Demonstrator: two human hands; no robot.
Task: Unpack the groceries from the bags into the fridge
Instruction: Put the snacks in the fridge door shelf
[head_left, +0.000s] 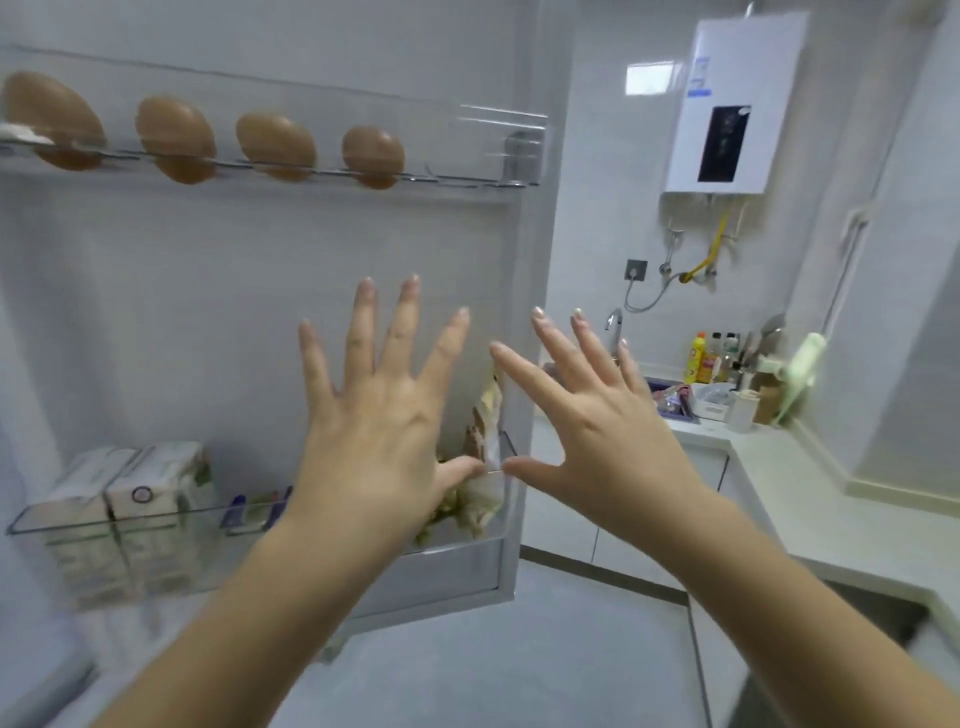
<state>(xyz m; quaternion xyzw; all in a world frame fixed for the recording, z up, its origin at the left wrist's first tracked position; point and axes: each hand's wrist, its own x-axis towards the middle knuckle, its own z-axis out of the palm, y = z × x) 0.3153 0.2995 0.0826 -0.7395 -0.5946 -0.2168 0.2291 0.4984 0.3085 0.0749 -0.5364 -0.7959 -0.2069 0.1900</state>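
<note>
The open fridge door (260, 312) fills the left of the view. Several brown eggs (176, 137) sit in its top rack. Its lower clear shelf (104, 525) carries two white cartons (150, 493) at the left and a crumpled food packet (485, 415) at the right end. My left hand (384, 415) is held up in front of the door with fingers spread, holding nothing. My right hand (597, 415) is raised beside it, fingers also spread and empty. The two thumbs nearly meet in front of the packet.
A white counter (779, 467) runs along the right with a sink tap (615, 327), bottles (698, 358) and containers at the back. A white water heater (727, 104) hangs on the wall above. Grey floor (519, 649) lies below the door.
</note>
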